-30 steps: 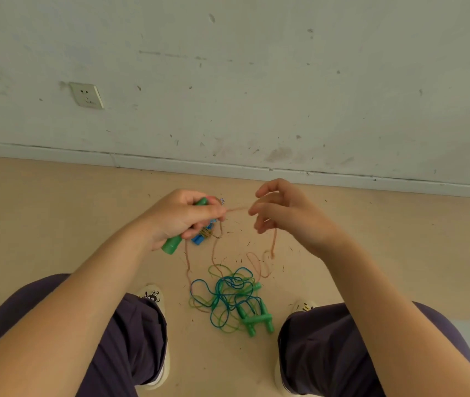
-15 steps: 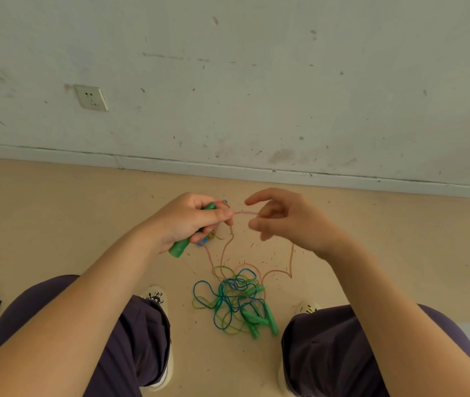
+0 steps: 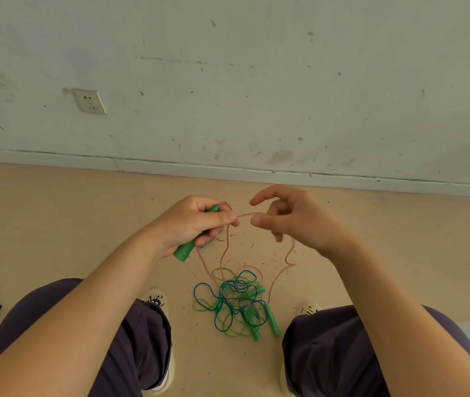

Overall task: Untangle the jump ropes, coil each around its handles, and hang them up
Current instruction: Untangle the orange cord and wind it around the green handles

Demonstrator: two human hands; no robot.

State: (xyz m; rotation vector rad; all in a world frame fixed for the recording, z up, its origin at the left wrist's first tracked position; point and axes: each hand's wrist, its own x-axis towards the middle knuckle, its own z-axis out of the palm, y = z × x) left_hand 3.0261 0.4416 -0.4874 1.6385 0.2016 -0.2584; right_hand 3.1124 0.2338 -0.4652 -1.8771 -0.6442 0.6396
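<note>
Between the knees, on the floor (image 3: 56,219), at 6 o'clock from the hands: tangle (image 3: 232,302) of blue and green ropes with green handles (image 3: 272,320) at its 5 o'clock edge. Left hand (image 3: 192,224) clenched round a green handle (image 3: 189,246), thumb pinching a pink rope (image 3: 281,272) against it. Right hand (image 3: 294,222) at 3 o'clock of the left, fingers curled, the pink rope running in by its thumb and trailing down into the tangle; firm grip or not, cannot tell.
</note>
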